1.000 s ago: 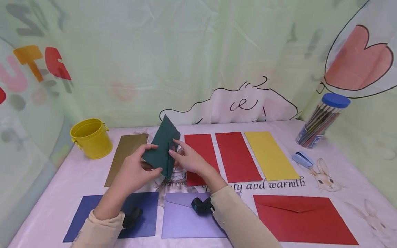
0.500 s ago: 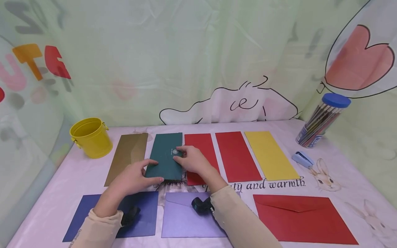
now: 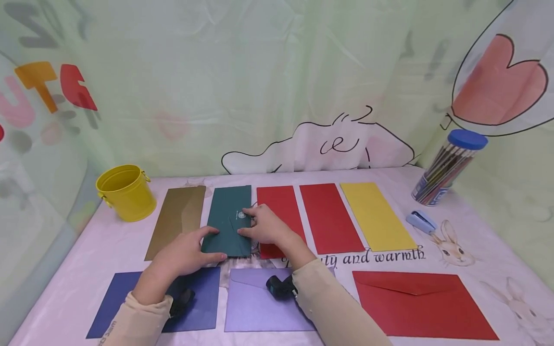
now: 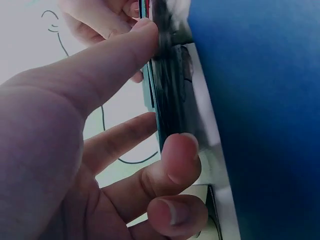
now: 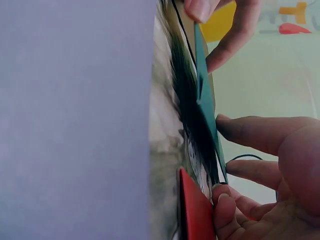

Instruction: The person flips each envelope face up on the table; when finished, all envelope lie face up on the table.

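A dark green envelope (image 3: 222, 206) with a small white print lies flap side up, close over the table, between both hands. My left hand (image 3: 183, 252) holds its near left corner. Seen from the left wrist, the thumb reaches the edge of the green envelope (image 4: 161, 112) and other fingertips curl in around its low side. My right hand (image 3: 269, 227) grips the right edge, thumb and index finger on top. In the right wrist view the other fingers of the right hand (image 5: 270, 165) bend under the edge of the envelope (image 5: 206, 107), which appears slightly tilted.
A brown envelope (image 3: 175, 221) lies left; two narrow red ones (image 3: 277, 202) (image 3: 331, 218) and a yellow one (image 3: 376, 216) lie right. Blue (image 3: 203, 298), lavender (image 3: 259, 312) and large red (image 3: 426, 307) envelopes line the front. A yellow bucket (image 3: 130, 197), pencil jar (image 3: 446, 173) and blue stapler (image 3: 421, 222) flank them.
The green envelope has turned from a raised, slanted pose to nearly flat over the table and come slightly nearer. Both hands have lowered with it.
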`<move>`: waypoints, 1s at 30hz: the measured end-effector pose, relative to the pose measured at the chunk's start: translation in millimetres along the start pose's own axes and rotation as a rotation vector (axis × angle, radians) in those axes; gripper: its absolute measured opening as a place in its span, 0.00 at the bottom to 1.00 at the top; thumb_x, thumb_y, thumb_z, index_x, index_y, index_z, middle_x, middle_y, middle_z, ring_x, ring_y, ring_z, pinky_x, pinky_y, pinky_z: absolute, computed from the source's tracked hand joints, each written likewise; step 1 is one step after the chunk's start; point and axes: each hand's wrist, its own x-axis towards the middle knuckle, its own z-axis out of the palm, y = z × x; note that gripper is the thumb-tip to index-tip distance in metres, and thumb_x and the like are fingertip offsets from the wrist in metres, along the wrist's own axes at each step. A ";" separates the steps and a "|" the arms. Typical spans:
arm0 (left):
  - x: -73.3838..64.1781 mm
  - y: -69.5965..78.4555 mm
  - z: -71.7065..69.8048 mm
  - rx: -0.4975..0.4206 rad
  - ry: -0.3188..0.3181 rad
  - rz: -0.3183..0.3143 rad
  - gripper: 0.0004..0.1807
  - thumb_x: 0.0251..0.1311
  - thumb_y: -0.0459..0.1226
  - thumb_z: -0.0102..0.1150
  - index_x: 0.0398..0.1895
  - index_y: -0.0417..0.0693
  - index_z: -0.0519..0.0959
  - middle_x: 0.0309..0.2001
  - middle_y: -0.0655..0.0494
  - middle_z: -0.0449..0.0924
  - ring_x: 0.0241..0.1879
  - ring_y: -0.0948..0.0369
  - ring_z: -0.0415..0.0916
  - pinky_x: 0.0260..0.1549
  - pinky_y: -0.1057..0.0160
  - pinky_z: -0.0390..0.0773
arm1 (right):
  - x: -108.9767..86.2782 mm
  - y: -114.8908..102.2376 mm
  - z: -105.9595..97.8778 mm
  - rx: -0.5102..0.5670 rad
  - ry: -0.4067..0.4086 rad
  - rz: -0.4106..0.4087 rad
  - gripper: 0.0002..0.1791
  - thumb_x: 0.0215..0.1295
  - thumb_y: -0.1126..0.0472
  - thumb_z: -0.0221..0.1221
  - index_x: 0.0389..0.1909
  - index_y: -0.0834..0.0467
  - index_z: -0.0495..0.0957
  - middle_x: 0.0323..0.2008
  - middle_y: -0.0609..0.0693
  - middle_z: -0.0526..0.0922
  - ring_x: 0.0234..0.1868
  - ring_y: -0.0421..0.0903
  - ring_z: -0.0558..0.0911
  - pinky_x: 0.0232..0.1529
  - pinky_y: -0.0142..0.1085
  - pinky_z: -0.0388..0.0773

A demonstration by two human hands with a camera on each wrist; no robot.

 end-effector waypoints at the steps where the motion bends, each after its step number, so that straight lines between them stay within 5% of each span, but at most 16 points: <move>1: 0.0 -0.1 0.3 0.004 -0.003 -0.001 0.40 0.56 0.56 0.70 0.67 0.45 0.73 0.62 0.37 0.75 0.59 0.41 0.73 0.54 0.37 0.73 | -0.2 -0.3 0.1 -0.005 -0.005 0.002 0.35 0.65 0.58 0.67 0.71 0.65 0.68 0.50 0.63 0.75 0.36 0.48 0.73 0.30 0.32 0.74; 9: 1.6 -3.4 4.2 0.036 -0.007 -0.019 0.39 0.55 0.57 0.70 0.66 0.46 0.75 0.62 0.38 0.75 0.59 0.42 0.73 0.54 0.36 0.73 | -3.1 -3.7 0.0 -0.034 0.014 0.062 0.34 0.62 0.56 0.70 0.68 0.58 0.74 0.59 0.60 0.69 0.53 0.50 0.73 0.45 0.40 0.82; 16: 1.1 -0.9 4.2 0.067 0.028 -0.009 0.33 0.58 0.55 0.69 0.63 0.48 0.78 0.59 0.41 0.79 0.57 0.42 0.76 0.50 0.38 0.76 | -3.1 -4.0 -6.8 0.043 0.003 0.032 0.28 0.62 0.57 0.70 0.63 0.57 0.78 0.46 0.55 0.76 0.42 0.47 0.77 0.36 0.36 0.81; 20: 1.5 8.2 4.1 0.034 0.052 0.025 0.31 0.60 0.52 0.68 0.65 0.50 0.76 0.40 0.48 0.84 0.40 0.50 0.82 0.37 0.47 0.82 | -7.0 -6.6 -23.0 0.075 0.010 0.019 0.27 0.62 0.56 0.69 0.63 0.55 0.79 0.49 0.55 0.80 0.44 0.49 0.79 0.37 0.37 0.80; 24: 3.6 19.7 5.8 -0.028 0.072 0.088 0.33 0.61 0.50 0.69 0.69 0.52 0.73 0.24 0.57 0.73 0.22 0.60 0.71 0.22 0.59 0.73 | -14.3 -5.8 -42.3 0.082 0.058 0.033 0.28 0.63 0.55 0.69 0.64 0.53 0.78 0.58 0.57 0.77 0.50 0.51 0.79 0.41 0.40 0.81; 30: 13.6 36.3 18.7 -0.037 0.105 0.175 0.38 0.59 0.52 0.70 0.72 0.55 0.71 0.42 0.54 0.78 0.41 0.58 0.77 0.36 0.54 0.79 | -23.0 11.1 -61.9 0.074 0.118 0.129 0.30 0.61 0.54 0.70 0.65 0.49 0.77 0.60 0.54 0.76 0.56 0.54 0.77 0.46 0.45 0.81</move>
